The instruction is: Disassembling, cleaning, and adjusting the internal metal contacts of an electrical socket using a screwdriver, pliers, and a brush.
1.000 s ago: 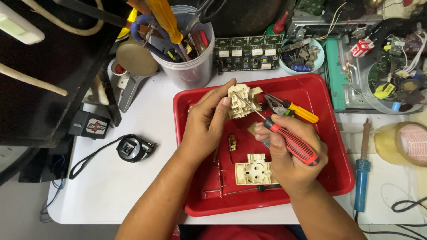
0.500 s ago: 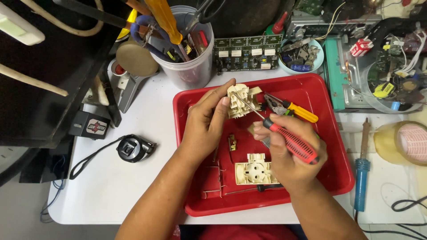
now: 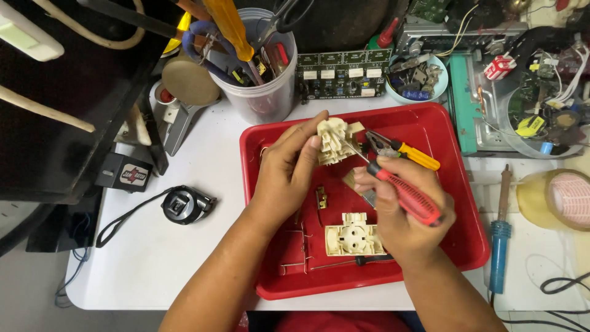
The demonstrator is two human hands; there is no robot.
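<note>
Socket insert: a cream plastic socket part is held up over the far half of the red tray, just above its floor.
Left hand: the left hand has its fingers closed narrowly on the near-left side of the socket part, thumb on one side and fingertips on the other.
Right hand: the right hand is wrapped in a closed grip round the red handle of a screwdriver.
Screwdriver tip: the thin shaft runs up and left from the handle and its tip meets the right edge of the socket part.
Pliers: yellow-handled pliers lie in the tray just beyond the right hand, near the socket part.
Socket face: a cream socket cover with round holes rests on the tray floor, just left of the right wrist.
Small parts: a small brass contact piece lies between the two hands; thin metal clips lie by the left forearm.
Desk: the tray sits on a white desk.
Left of tray: a black tape measure with a strap.
Behind tray: a clear tool tub holding screwdrivers and scissors, and a green circuit board.
Right of tray: a blue-handled soldering iron and a roll of tape.
</note>
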